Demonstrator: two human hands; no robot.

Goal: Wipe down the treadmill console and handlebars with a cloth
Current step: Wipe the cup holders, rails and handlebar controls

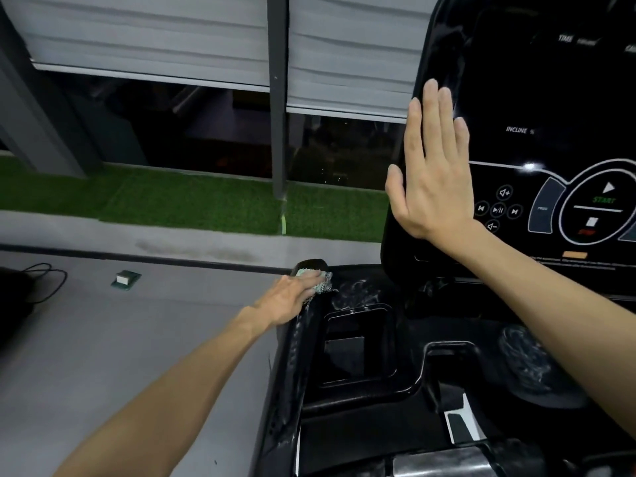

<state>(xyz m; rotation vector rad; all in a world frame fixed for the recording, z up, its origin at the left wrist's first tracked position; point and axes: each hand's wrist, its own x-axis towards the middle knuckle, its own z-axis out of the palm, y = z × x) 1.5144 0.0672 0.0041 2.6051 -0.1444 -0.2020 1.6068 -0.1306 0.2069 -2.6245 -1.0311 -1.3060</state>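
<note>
The left hand [292, 297] presses the cloth [320, 280] flat under its fingertips onto the console's [499, 98] left shoulder. It looks soft, light and bunchable, so palm pressure suits it. The right hand [433, 173] rests spread flat, empty, against the screen edge.

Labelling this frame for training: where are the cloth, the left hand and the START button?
cloth [318, 278]: head view, bunched part past the fingertips.
left hand [292, 297]: head view, back of hand.
START button [604, 196]: head view, its middle.
</note>
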